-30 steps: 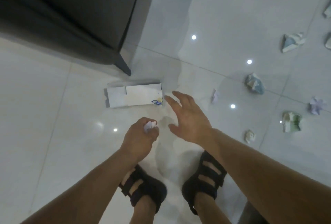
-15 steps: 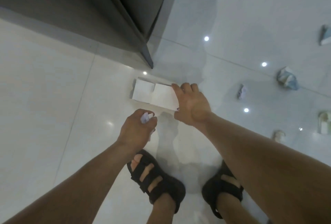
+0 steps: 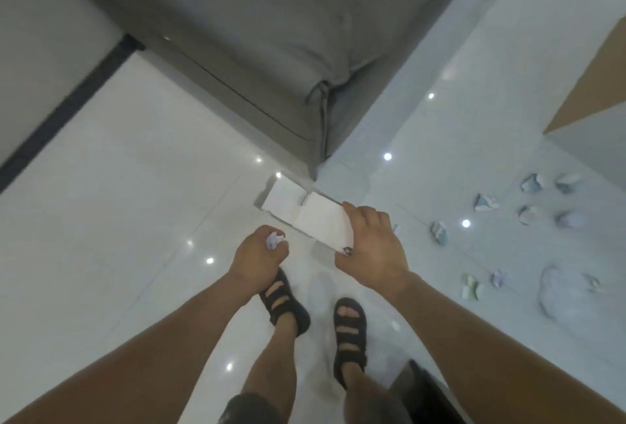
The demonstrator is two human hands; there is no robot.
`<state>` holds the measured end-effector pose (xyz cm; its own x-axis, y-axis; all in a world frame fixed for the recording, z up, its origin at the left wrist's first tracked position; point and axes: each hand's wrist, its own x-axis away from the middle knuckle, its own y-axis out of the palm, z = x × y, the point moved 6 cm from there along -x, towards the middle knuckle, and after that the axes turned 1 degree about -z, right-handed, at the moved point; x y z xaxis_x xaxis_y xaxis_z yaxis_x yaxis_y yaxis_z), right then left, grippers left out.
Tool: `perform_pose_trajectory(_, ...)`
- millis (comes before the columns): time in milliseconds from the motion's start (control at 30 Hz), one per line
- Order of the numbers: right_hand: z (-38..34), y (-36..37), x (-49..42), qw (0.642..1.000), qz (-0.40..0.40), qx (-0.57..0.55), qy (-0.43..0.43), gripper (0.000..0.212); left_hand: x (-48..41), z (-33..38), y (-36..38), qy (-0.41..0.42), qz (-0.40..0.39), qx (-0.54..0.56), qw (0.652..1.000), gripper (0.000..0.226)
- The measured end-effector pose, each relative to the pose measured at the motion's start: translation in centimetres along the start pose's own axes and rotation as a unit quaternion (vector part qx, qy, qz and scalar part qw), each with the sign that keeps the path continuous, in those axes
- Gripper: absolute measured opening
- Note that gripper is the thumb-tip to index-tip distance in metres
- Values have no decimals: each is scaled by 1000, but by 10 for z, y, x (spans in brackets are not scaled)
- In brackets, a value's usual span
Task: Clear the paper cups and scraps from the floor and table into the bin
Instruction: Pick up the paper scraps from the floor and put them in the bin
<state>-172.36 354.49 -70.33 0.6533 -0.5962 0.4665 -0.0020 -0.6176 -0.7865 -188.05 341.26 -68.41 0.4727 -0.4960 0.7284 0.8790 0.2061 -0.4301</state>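
My right hand point(image 3: 371, 249) grips the near end of a flattened white paper box point(image 3: 305, 218), which is lifted above the floor by the sofa corner. A small crumpled paper scrap point(image 3: 273, 240) is held in the curled fingers of my left hand point(image 3: 259, 256). Several crushed paper cups and scraps lie on the tiles to the right, among them a blue-white one point(image 3: 438, 233), a green one point(image 3: 471, 289) and a larger pale crumpled sheet point(image 3: 555, 291).
A grey sofa point(image 3: 257, 50) fills the top, its corner close above the box. A brown-topped table point(image 3: 596, 84) stands at the far right. A dark object point(image 3: 423, 396), perhaps the bin, sits at the bottom right beside my sandalled feet point(image 3: 349, 332).
My right hand reached the white box, closed on its end and lifted it. The view rose and pulled back. My left hand kept its scrap.
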Motion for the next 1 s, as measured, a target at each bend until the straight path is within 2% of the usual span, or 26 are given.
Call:
perform_pose_trajectory(267, -138, -89, 105, 993, -32, 53, -97, 86, 184, -23, -95, -25, 124, 123, 984, 10)
perform_pose_trajectory(467, -273, -104, 171, 968, -59, 112, -216, 82, 317, -99, -165, -54, 227, 254, 939, 12)
perform_pose_trajectory(600, -380, -78, 209, 942, -55, 153, -292, 82, 386, -180, -211, -92, 299, 320, 894, 23)
perform_pose_trajectory(733, -484, -28, 254, 920, -65, 160, -352, 85, 454, -269, -262, -89, 374, 343, 857, 13)
perform_pose_trajectory(833, -557, 21, 288, 892, -85, 186, -402, 87, 512, -337, -298, -102, 436, 364, 816, 19)
perform_pose_trajectory(1000, -667, 95, 339, 848, -116, 203, -476, 83, 585, -438, -347, -145, 488, 382, 772, 27)
